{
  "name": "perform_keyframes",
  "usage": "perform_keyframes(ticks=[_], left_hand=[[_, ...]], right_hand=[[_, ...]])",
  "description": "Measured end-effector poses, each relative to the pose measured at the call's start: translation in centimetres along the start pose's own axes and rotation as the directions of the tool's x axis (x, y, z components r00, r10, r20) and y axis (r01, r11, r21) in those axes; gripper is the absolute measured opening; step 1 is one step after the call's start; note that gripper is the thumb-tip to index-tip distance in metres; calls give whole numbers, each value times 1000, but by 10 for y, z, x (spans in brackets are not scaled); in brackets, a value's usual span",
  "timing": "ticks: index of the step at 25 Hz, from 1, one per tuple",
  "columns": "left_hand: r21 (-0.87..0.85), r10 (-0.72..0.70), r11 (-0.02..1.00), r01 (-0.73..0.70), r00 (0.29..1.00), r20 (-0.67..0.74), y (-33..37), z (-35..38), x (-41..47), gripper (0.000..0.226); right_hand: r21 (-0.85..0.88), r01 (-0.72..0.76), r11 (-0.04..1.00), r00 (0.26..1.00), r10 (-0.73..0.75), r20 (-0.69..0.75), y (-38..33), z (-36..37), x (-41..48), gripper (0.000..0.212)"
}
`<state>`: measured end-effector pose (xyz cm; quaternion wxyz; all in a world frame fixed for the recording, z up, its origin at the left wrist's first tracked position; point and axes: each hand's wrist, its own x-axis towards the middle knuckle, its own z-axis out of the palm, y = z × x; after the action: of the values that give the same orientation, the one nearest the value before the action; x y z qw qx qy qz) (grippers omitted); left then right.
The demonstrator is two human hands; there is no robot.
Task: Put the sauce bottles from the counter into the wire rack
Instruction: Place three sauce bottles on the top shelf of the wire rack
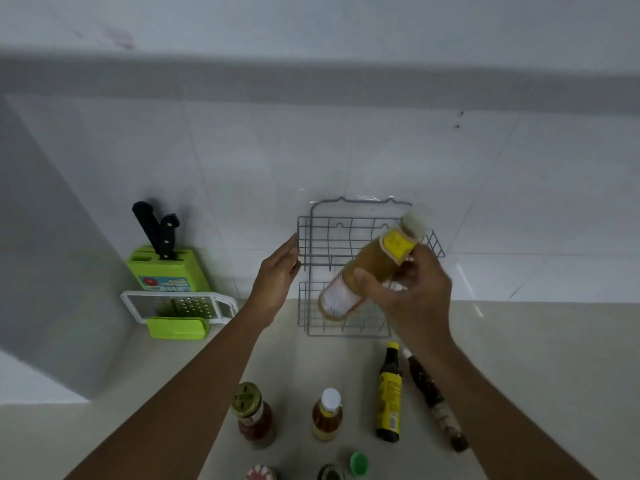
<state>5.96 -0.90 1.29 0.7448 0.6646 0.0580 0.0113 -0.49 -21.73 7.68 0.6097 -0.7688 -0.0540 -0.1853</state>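
A grey two-tier wire rack stands against the tiled wall at the back of the counter. My right hand grips a yellow-orange sauce bottle with a pale cap, held tilted in the air in front of the rack. My left hand touches the rack's left edge with flat fingers. On the counter near me stand a red sauce jar, a small amber bottle with a white cap, a dark bottle with a yellow label and a thin dark bottle. More caps show at the bottom edge.
A green knife block with two black-handled knives sits at the left by the wall. A white and green grater lies in front of it. The beige counter extends right of the rack.
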Motion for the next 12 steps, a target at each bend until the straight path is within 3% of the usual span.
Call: perform_keyframes(ticks=[2, 5, 12], left_hand=[[22, 17, 1000, -17, 1000, -11, -1, 0, 1, 42], [60, 35, 998, -35, 999, -3, -3, 0, 2, 41], [217, 100, 970, -107, 994, 43, -6, -7, 4, 43]], right_hand=[[29, 114, 993, 993, -114, -4, -32, 4, 31, 51], [-37, 162, 986, 987, -161, 15, -56, 26, 70, 51], [-271, 117, 955, 984, -75, 162, -46, 69, 102, 65]])
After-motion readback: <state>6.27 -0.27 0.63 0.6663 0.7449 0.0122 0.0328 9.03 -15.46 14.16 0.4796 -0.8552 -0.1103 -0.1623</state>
